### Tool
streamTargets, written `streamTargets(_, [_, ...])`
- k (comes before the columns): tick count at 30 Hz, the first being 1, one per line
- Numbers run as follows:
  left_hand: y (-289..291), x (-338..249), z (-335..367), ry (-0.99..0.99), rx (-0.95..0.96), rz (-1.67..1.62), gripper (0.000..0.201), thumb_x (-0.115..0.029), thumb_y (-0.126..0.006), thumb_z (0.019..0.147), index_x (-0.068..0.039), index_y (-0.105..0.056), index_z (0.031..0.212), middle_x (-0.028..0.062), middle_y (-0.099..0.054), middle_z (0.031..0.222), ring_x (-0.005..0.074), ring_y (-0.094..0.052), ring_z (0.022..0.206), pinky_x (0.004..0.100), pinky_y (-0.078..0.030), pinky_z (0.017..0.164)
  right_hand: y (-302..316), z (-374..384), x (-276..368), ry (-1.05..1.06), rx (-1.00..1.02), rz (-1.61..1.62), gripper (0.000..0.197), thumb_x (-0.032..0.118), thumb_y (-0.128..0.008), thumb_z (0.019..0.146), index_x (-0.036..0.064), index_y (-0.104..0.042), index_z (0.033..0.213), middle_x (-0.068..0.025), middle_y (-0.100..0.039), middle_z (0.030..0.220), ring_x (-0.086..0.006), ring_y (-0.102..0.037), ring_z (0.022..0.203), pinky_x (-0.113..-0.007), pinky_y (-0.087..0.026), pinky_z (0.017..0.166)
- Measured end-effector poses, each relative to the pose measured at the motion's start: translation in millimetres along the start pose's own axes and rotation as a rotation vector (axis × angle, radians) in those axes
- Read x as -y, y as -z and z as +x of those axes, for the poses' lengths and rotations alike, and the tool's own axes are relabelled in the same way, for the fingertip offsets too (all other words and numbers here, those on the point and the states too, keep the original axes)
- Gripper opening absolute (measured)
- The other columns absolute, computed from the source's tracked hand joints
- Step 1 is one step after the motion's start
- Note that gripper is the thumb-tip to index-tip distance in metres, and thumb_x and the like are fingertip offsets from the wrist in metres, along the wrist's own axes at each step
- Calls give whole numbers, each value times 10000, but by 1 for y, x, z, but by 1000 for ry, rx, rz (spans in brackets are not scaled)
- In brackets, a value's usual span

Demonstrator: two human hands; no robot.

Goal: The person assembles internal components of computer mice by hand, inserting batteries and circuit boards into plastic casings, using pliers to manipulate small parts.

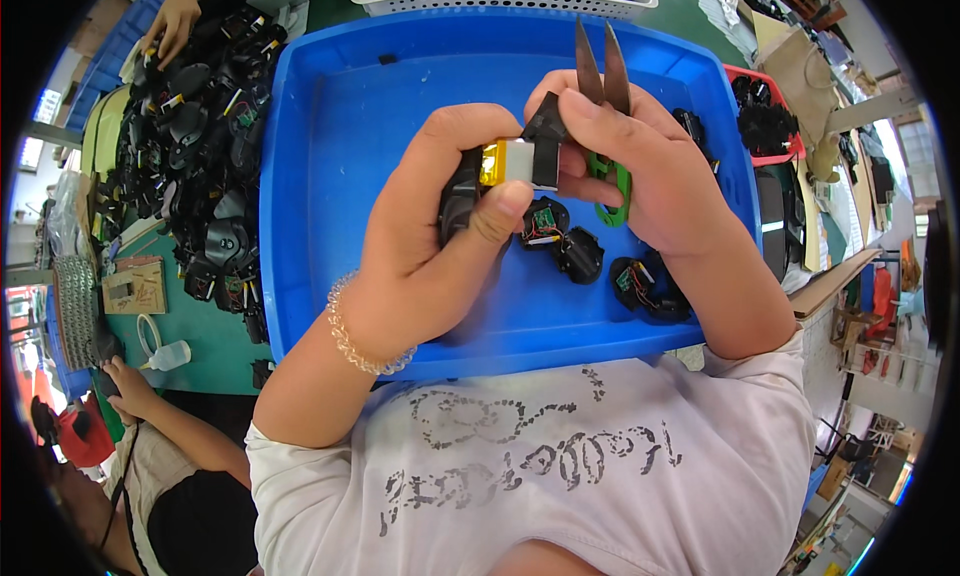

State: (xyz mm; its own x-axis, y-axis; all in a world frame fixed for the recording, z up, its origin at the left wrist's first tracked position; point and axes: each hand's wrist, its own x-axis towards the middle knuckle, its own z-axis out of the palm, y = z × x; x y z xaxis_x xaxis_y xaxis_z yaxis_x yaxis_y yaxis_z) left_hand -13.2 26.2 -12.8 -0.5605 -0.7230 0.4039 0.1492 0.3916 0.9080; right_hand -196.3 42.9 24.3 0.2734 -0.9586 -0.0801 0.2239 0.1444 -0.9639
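My left hand (425, 211) is closed around a small silver pouch battery (515, 163) with yellow tape at one end and a dark part (458, 201) beside it. The thumb presses on the battery's lower edge. Closed near its other end, my right hand (655, 151) pinches a strip of black tape (545, 121) that touches the battery. Scissors (617, 211) with green handles are tucked in the same hand, blades pointing up and slightly parted. Below the hands, opened black housings (578, 256) with green circuit boards lie in a blue bin (340, 176).
A heap of black housings (190, 126) covers the left table, where another person's hand (175, 21) reaches in. A second person's hand (130, 388) is near a squeeze bottle (170, 355). A white basket (500, 1) stands behind the bin, a red tray (790, 126) at right.
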Motion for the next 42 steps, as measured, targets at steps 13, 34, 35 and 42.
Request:
streamTargets(13, [2,1,6,111,-154,-163,265,-251,-490,942,-64,-432,1121,154,-570,1005,151,-565,682,257,-480,598,27,-8,-1,304,-91,-899,302,288,-454,937,7,-554,981,-67,-456,646,-188,-453,541,-327,-369,525])
streamTargets(34, [0,3,2,92,7,43,235,-121,-541,911,-55,-451,1118,44,-528,872,102,-548,689,217,-440,588,23,-14,0,514,-76,-1207,277,291,-577,863,23,-539,801,-143,-520,654,-345,-516,609,-379,-381,523])
streamTargets(35, [0,3,2,90,6,44,235,-121,-541,911,-55,-451,1118,44,-528,872,102,-548,689,217,-440,588,23,-15,0,503,-79,-1196,277,293,-577,862,25,-542,802,-142,-523,653,-344,-521,611,-379,-382,523])
streamTargets(42, [0,3,2,124,34,35,240,-118,-547,909,-66,-440,1118,37,-516,867,96,-547,691,212,-433,587,21,-14,-2,472,-83,-1205,271,298,-576,862,36,-550,795,-137,-531,651,-333,-535,617,-378,-386,521])
